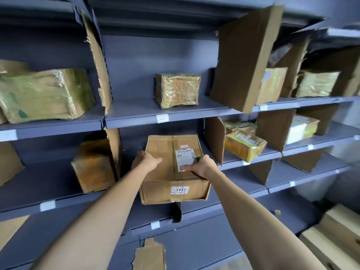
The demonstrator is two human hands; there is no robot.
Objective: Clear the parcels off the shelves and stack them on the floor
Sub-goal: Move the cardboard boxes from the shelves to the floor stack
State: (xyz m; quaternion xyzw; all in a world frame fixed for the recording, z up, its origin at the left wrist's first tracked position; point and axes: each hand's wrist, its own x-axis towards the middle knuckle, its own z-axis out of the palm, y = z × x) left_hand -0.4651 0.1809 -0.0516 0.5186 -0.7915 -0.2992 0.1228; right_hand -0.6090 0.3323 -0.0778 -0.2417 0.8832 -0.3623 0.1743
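A brown cardboard parcel (165, 172) marked 0448 sticks out over the front edge of the middle shelf (58, 203). My left hand (148, 159) grips its left top edge, fingers curled over the side. My right hand (201, 165) grips its right top edge, with the thumb lying across the white shipping label. A small tape-wrapped parcel (178, 90) stands on the shelf above. Another taped parcel (93, 166) sits to the left on the same shelf as the held one.
Grey metal shelves carry more parcels: a large one upper left (44, 94), yellow-taped ones on the right (244, 144), several further right. Upright cardboard dividers (245, 59) separate the bays. Pale boxes (335, 236) lie at lower right. A torn cardboard piece (150, 256) stands below.
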